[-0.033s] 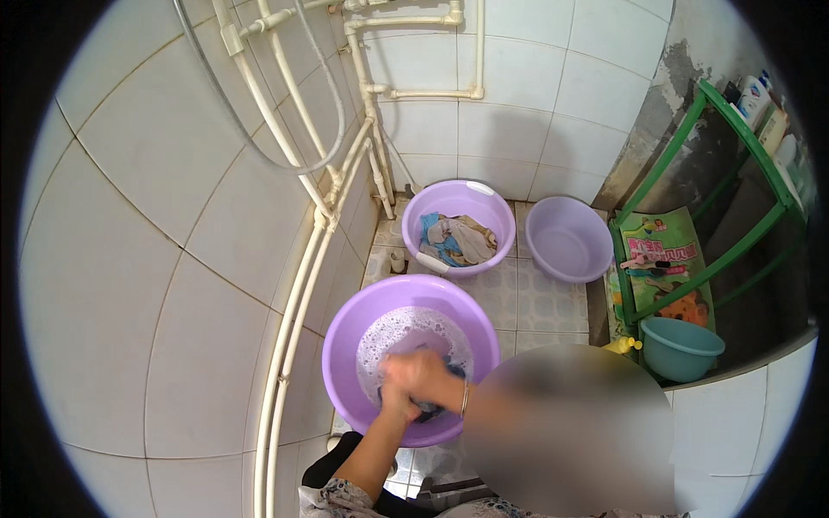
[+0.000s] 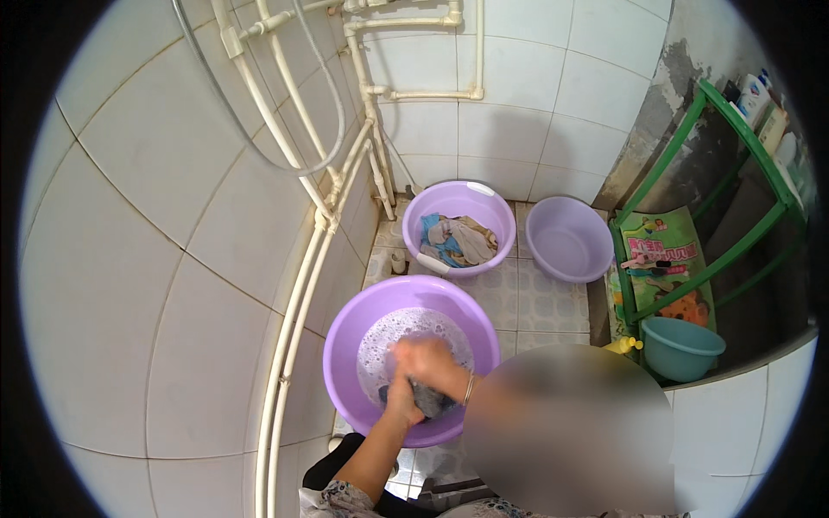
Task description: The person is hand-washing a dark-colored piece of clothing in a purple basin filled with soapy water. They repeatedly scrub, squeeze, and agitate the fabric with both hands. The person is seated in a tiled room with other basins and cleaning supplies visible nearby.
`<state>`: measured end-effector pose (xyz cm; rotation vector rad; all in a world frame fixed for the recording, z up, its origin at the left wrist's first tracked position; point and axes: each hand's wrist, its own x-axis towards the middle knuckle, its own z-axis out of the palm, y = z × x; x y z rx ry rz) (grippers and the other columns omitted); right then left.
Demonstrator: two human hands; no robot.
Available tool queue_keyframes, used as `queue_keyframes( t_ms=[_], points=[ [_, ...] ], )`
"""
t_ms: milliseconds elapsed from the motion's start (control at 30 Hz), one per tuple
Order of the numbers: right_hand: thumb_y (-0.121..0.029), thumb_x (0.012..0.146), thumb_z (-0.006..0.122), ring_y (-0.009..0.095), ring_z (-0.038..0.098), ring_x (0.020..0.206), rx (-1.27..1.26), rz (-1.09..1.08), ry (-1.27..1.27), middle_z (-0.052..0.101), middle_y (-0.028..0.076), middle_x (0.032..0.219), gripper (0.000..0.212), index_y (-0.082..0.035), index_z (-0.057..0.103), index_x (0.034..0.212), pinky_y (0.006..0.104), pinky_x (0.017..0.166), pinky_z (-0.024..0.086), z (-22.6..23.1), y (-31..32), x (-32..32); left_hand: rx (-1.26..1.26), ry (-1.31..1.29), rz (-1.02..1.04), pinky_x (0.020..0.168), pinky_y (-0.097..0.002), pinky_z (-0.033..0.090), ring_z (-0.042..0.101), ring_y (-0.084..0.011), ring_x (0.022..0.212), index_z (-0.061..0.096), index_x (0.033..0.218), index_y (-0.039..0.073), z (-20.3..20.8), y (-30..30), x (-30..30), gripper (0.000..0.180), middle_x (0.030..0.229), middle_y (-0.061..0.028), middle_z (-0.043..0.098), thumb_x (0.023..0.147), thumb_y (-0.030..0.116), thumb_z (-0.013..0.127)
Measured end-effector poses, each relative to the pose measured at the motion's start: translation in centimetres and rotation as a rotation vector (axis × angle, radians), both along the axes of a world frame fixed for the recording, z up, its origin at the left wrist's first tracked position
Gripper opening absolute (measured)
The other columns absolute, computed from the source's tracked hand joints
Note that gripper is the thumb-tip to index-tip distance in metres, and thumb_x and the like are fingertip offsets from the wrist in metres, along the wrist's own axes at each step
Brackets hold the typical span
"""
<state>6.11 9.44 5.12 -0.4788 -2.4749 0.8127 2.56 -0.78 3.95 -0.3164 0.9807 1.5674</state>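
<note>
One bunched cloth [image 2: 429, 400], grey with darker parts; foamy water [image 2: 380, 338] beside.

A white-tiled wall [image 2: 518, 69] stands at one o'clock, an angular green-framed rack [image 2: 747, 142] at two, pale patterned floor tiles [image 2: 553, 306] at four.

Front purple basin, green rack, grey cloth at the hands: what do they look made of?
Front basin: likely plastic, smooth with a soft sheen, evenly coloured.
Green rack: perhaps painted metal, smooth; slim bars, though plastic coating is possible.
Grey cloth: matte fabric, bunched up; fibre unclear.
</note>
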Motion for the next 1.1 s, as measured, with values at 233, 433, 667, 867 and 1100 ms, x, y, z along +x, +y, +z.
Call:
queue_keyframes(
  t_ms=[233,433,667,867,1100],
  points=[
    [-0.041,0.088,0.058,0.023,0.06,0.066,-0.718,0.214,-0.04,0.062,0.015,0.07,0.039,-0.002,0.063,0.087,0.0363,0.061,0.044,1.6,2.6,1.6,0.117,0.359,-0.131,0.09,-0.0446,0.048,0.059,-0.032,0.1,0.049,0.12,-0.003,6.7,-1.4,-3.4,0.05,0.111,-0.0192,0.059,0.081,0.026,0.063],
    [-0.03,0.086,0.063,0.018,0.06,0.075,-0.825,0.302,-0.03,0.063,0.007,0.073,0.031,0.0,0.066,0.094,0.0331,0.072,0.047,-0.8,2.0,2.6,0.409,0.058,0.048,0.089,-0.044,0.047,0.06,-0.0313,0.096,0.057,0.109,-0.002,7.3,-3.0,-7.0,0.039,0.104,-0.0167,0.063,0.082,0.026,0.059],
    [-0.009,0.086,0.051,0.019,0.059,0.096,-0.726,0.237,0.203,0.062,0.012,0.1,0.026,-0.004,0.055,0.111,0.0311,0.084,0.046,1.5,-2.2,0.8,-0.077,0.252,0.403,0.087,-0.0421,0.047,0.059,-0.0271,0.094,0.054,0.11,0.001,-0.9,-1.8,-7.3,0.029,0.104,-0.0143,0.06,0.097,0.021,0.039],
    [-0.028,0.082,0.062,0.033,0.061,0.061,-0.271,0.073,0.145,0.059,0.014,0.065,0.02,-0.008,0.06,0.077,0.0411,0.055,0.048,-0.7,-2.9,0.7,-0.173,0.415,0.276,0.075,-0.0357,0.049,0.058,-0.0221,0.087,0.055,0.107,0.0,-0.2,0.5,-2.8,0.045,0.098,-0.0127,0.059,0.093,0.042,0.049],
    [-0.027,0.086,0.056,0.029,0.059,0.056,-0.09,0.098,0.252,0.058,0.012,0.062,0.022,-0.011,0.057,0.071,0.0422,0.05,0.046,0.5,-3.9,1.0,-0.014,0.363,0.25,0.064,-0.0363,0.049,0.057,-0.0197,0.072,0.054,0.087,0.009,-1.4,0.3,-4.3,0.037,0.078,-0.0055,0.056,0.092,0.045,0.049]
  ],
)
